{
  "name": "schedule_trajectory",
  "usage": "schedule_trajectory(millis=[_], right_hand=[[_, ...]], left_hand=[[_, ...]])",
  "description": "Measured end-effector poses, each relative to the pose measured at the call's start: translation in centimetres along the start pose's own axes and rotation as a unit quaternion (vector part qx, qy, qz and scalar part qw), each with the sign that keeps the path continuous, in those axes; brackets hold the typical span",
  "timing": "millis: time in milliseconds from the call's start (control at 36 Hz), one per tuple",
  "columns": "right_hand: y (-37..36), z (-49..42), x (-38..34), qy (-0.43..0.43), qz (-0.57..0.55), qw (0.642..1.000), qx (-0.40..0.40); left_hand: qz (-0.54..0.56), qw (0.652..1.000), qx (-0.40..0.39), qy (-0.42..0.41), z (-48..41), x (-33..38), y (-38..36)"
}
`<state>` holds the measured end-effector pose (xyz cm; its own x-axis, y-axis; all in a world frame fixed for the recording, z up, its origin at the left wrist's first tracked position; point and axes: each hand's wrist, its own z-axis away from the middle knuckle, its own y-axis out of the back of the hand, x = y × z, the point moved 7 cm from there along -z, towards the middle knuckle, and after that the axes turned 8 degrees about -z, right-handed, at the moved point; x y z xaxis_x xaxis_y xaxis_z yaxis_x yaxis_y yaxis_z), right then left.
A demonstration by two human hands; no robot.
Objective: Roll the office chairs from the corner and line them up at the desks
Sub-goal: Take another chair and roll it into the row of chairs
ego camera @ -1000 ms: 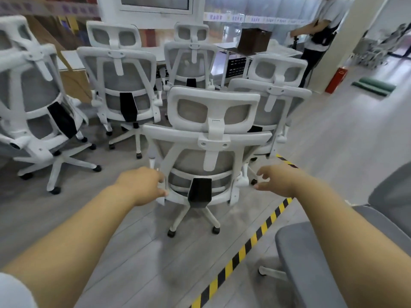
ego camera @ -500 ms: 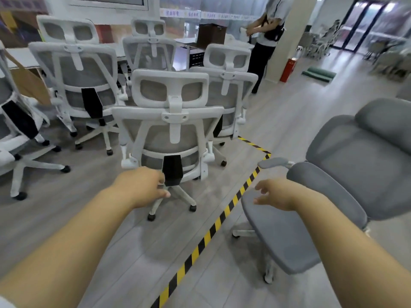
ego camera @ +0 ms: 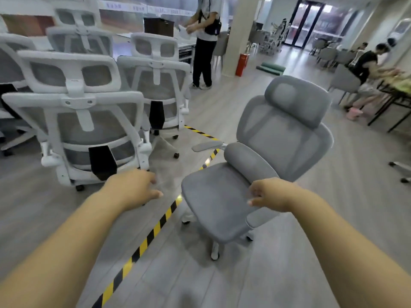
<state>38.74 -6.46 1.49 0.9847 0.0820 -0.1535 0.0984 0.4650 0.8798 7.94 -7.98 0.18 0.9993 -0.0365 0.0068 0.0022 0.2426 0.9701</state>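
Chairs fill the frame: white mesh chairs (ego camera: 75, 121) crowd the left and upper left with their backs to you, and a grey chair (ego camera: 255, 165) stands at centre right, facing you. Your left hand (ego camera: 131, 190) hovers empty, fingers loosely curled, at lower centre. Your right hand (ego camera: 271, 194) is half open over the grey chair's seat, gripping nothing. Striped tape (ego camera: 142, 245) crosses the floor between them.

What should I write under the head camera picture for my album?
Two empty hands, left and right, reach out between white chairs and a grey chair by striped floor tape.
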Motion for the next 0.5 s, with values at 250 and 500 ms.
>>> schedule_trajectory(millis=[250,500], right_hand=[[-0.4,3.1,14.3,-0.055,-0.033,0.998,-0.018],[1.9,2.1,27.3,-0.107,-0.075,0.991,-0.018]], left_hand=[[-0.008,0.998,-0.021,-0.056,-2.0,15.4,-1.1],[-0.058,0.992,-0.007,-0.116,-9.1,28.8,-0.6]])
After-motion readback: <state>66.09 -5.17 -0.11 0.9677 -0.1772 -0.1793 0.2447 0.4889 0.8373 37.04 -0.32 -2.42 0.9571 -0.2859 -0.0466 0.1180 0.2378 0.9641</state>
